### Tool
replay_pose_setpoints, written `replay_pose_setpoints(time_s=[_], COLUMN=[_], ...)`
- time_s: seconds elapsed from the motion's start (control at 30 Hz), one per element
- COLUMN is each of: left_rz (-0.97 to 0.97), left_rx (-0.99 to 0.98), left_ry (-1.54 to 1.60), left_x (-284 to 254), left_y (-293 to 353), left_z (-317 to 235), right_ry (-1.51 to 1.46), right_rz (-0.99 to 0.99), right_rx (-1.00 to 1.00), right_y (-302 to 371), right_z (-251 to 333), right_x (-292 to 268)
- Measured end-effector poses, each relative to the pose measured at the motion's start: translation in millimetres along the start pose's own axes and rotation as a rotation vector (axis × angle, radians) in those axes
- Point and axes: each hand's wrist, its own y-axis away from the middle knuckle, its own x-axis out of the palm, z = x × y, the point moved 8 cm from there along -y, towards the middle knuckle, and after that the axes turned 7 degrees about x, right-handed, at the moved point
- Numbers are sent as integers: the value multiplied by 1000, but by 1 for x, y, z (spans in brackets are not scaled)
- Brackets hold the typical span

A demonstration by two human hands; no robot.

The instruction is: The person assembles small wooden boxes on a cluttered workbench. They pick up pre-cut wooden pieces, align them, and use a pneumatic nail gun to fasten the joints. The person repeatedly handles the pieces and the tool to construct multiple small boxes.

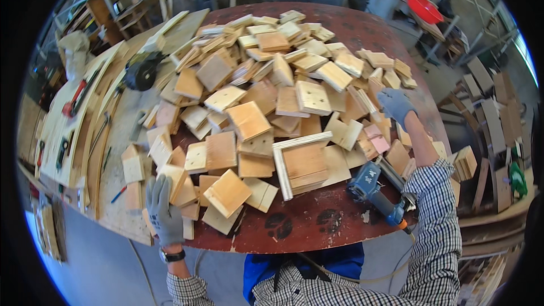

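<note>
A large heap of flat wooden blocks (pixel 247 120), some with nail holes, covers the middle of the dark red tabletop (pixel 306 237). My left hand (pixel 164 211), in a grey glove, lies with fingers stretched out against blocks at the heap's near left edge. At the heap's right side, my gloved right hand (pixel 395 105) has its fingers closed round a wooden block (pixel 374 86), partly hidden by the glove. Below my right forearm lies a blue air nailer (pixel 378 191). An L-shaped pale wooden strip (pixel 281 164) rests near the front of the heap.
Left of the heap, long boards (pixel 93 119) carry a black power tool (pixel 143 71), a red-handled tool (pixel 72 105) and a hammer (pixel 100 133). An air hose (pixel 391 273) trails from the nailer below the front edge. Scrap boards (pixel 492 130) are piled at the right; a red basin (pixel 424 8) stands behind.
</note>
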Motion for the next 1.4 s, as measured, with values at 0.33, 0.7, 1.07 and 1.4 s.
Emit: replay_pose_setpoints(time_s=[0.33,0.7,1.07,1.4], left_rz=[216,378,236,189], left_rx=[-58,-225,-182,-231], left_ry=[-54,-47,-212,-239], left_x=[22,33,47,47], left_y=[15,19,28,27], left_z=[21,38,8,-4], right_ry=[-120,528,239,588], right_rz=[8,194,206,111], right_rx=[-11,-148,-568,-1091], right_y=[-20,1,-65,-7], right_z=[-19,-7,166,257], right_x=[-54,-41,7,197])
